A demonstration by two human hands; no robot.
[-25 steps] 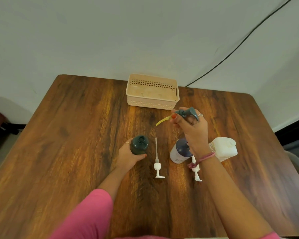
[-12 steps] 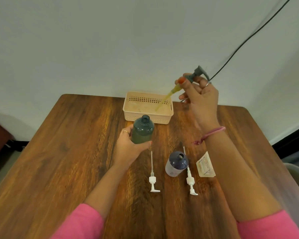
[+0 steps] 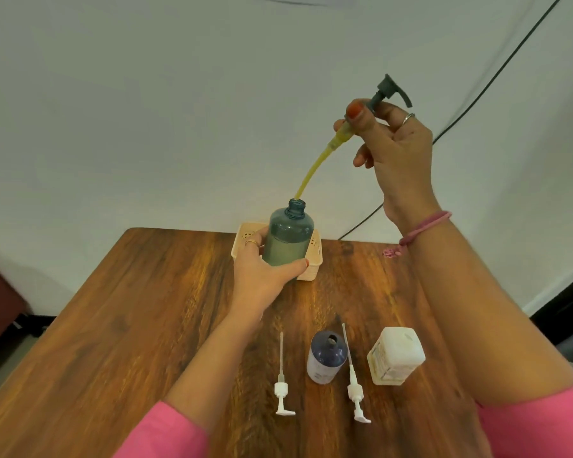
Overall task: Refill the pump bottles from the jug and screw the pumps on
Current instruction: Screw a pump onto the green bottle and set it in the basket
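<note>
1. Plain pale wall behind; brown wooden table [image 3: 119,325] carries all items, with a beige slotted plastic basket [image 3: 313,259] at its far edge.
2. Left hand [image 3: 262,276] is wrapped around the lower body of the translucent teal plastic bottle [image 3: 290,233], held raised just in front of the basket, roughly half full.
3. Right hand [image 3: 394,150] pinches the collar of the dark grey pump head [image 3: 386,90]; its yellow dip tube [image 3: 315,170] bends, tip at the bottle mouth.
4. Nearer than the basket: dark blue open bottle [image 3: 326,358], two white pumps [image 3: 282,388], white plastic jug [image 3: 396,358].
5. Judgement: tube is soft and wet, likely slippery; guide by the rigid collar, steady the light bottle at its body.
</note>
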